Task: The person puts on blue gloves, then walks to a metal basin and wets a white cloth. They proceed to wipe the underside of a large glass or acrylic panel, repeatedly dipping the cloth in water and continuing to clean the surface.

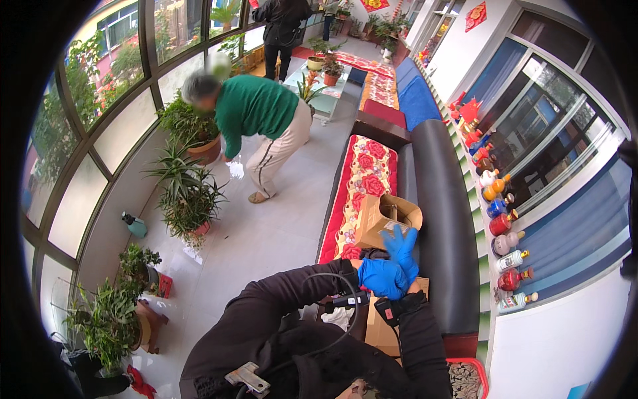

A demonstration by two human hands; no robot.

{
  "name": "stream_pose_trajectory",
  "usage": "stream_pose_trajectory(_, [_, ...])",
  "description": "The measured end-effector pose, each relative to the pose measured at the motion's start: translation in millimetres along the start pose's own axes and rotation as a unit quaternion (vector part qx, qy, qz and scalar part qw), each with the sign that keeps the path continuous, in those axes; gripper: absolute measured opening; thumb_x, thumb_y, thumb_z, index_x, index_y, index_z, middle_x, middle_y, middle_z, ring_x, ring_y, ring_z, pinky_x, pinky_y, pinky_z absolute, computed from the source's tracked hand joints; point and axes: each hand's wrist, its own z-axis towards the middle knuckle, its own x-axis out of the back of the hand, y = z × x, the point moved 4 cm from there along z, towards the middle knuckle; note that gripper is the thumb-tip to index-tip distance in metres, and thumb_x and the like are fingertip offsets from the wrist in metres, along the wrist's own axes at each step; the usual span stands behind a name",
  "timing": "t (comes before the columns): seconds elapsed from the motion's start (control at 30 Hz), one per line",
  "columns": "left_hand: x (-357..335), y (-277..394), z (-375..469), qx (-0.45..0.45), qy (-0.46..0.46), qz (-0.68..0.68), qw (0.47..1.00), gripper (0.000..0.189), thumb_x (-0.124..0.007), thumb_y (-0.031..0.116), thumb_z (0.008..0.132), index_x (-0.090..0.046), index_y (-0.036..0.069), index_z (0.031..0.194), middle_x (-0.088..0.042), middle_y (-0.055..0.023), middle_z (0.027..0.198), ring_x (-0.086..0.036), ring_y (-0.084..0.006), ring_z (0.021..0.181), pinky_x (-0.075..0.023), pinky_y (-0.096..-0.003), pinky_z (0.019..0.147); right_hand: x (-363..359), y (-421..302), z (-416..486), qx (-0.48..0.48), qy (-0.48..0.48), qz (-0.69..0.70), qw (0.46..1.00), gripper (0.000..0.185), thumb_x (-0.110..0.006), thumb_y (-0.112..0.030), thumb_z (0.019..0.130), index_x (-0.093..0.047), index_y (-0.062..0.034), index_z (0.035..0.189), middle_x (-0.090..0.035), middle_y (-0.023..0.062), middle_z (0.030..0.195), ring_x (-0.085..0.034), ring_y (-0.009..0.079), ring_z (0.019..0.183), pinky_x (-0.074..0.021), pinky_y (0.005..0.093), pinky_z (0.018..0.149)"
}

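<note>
Blue disposable gloves cover both my hands above the sofa. My left hand (383, 278) is closed at the wrist of my right hand (401, 251), apparently gripping the cuff of that glove. The fingers of my right hand are spread and hold nothing. Just beyond them, an opened cardboard box (370, 219) rests on the floral sofa cushion (366, 164). Below my wrists lies another cardboard box (381, 329), partly hidden by my right sleeve. Crumpled white material (339, 317) lies beside it. A black strapped device (386, 311) sits on my right wrist.
The black sofa backrest (441, 214) runs along my right, below a sill with several bottles (503, 224). Potted plants (192, 199) and a spray bottle (134, 224) line the window side. A person in green (259, 107) bends over a pot; another person (281, 35) stands farther back.
</note>
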Motion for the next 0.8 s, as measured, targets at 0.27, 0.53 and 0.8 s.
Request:
stream_pose_trajectory(0.27, [20.4,-17.7,-10.3,0.178,0.106,-0.271,0.940,0.041,-0.059,0.042,0.094,-0.068,0.003,0.087,-0.063,-0.0055,0.072,-0.056,-0.0116,0.054,-0.0468,-0.0257,0.054,13.5,-53.4,-21.3,0.163,-0.025,0.322,0.932,0.091,-0.037,-0.075,0.086,-0.045,-0.0007,0.138,-0.055,0.0203,0.130,-0.053,0.0304,0.121,-0.0395,0.0428,0.108])
stream_pose_trajectory(0.53, [-22.6,-35.4,13.9,-0.070,-0.042,-0.534,0.842,0.029,-0.066,0.011,0.088,-0.064,0.004,0.115,-0.068,-0.0110,0.103,-0.064,-0.0206,0.092,-0.0519,-0.0355,0.083,-30.8,-72.8,-56.3,0.093,-0.110,0.320,0.936,0.051,-0.038,-0.037,0.102,-0.050,0.0028,0.131,-0.069,0.0119,0.103,-0.064,0.0257,0.104,-0.0451,0.0410,0.101])
stream_pose_trajectory(0.8, [-33.7,-49.7,13.4,-0.003,0.071,-0.548,0.833,0.047,-0.074,0.010,0.079,-0.059,0.005,0.123,-0.061,-0.0105,0.120,-0.056,-0.0207,0.111,-0.0497,-0.0333,0.092,-49.6,-70.9,-94.2,0.083,-0.135,0.159,0.974,0.071,-0.041,-0.056,0.095,-0.050,0.0057,0.130,-0.068,0.0159,0.101,-0.063,0.0324,0.101,-0.0454,0.0446,0.098])
